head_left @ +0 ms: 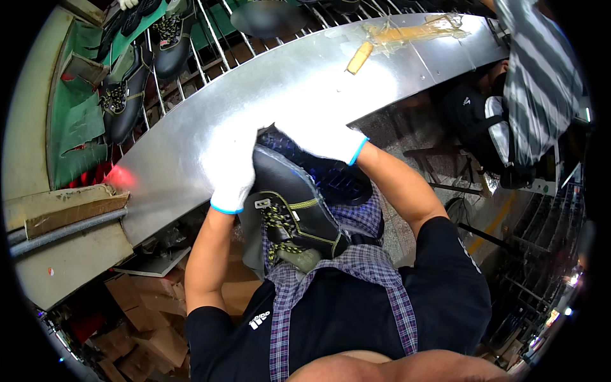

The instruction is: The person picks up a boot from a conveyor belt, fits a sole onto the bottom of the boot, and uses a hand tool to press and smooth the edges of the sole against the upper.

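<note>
Over my lap, in front of the metal bench, I hold a black lace-up work shoe (286, 197) with yellow stitching and black-and-yellow laces. My left hand (234, 167), in a white glove with a blue cuff, grips its toe end from the left. A dark sole (340, 181) with a raised grid pattern stands against the shoe's right side, its far end at the toe. On that far end my right hand (324, 141), gloved alike, is closed. Glare hides most fingertips. Whether sole and shoe are joined at the toe, I cannot tell.
A curved shiny metal bench (184, 121) runs across ahead, with a yellowish block (360, 57) and brown tape (417, 32) on it. Black shoes (124, 95) sit on a wire rack behind. Cardboard boxes (143, 305) lie at lower left. A striped grey cloth (541, 76) hangs at right.
</note>
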Tool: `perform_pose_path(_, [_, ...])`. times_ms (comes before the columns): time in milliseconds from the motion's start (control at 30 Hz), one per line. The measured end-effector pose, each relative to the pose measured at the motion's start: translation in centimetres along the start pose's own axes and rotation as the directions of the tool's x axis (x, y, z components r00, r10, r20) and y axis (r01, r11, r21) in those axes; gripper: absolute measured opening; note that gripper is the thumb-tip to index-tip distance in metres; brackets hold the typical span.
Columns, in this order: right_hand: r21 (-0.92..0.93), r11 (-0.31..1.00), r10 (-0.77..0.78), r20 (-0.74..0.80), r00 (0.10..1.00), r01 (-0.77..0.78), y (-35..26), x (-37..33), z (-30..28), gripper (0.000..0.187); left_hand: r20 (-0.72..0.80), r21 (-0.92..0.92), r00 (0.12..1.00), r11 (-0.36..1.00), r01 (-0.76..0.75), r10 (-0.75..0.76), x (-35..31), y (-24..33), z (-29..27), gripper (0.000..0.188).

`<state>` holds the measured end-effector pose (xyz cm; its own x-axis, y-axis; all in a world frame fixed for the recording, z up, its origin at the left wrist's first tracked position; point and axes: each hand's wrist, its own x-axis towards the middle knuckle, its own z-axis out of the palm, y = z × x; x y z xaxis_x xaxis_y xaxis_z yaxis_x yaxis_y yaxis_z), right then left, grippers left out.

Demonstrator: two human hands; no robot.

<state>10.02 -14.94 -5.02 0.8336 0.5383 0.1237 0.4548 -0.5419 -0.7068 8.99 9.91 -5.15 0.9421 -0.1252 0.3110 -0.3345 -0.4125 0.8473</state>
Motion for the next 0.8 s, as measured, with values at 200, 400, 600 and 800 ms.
perform_pose_path(200, [-0.274, 0.961, 0.02, -0.035, 0.999, -0.029, -9.9, -6.4, -3.8, 0.033, 0.064, -0.038, 0.986, 0.987, 0.158, -0.155, -0.4, 0.5, -1.2, 0.026])
perform_pose_path(400, [0.185, 0.889, 0.448, -0.155, 0.881, -0.419, -13.5, -11.8, 1.3, 0.098, 0.241, 0.161, 0.961, 0.971, -0.175, 0.134, 1.7, 4.6, -2.3, 0.02])
perform_pose_path(600, [0.108, 0.962, 0.263, -0.147, 0.954, -0.249, -9.0, -10.2, 1.2, 0.071, 0.452, 0.294, 0.86, 0.872, -0.393, 0.236, 2.3, 8.4, -1.4, 0.021])
perform_pose_path(800, [-0.075, 0.936, 0.337, -0.078, 0.938, -0.343, -12.4, -9.8, -0.4, 0.064, 0.388, 0.338, 0.888, 0.858, -0.386, 0.246, 2.2, 7.4, -0.9, 0.02])
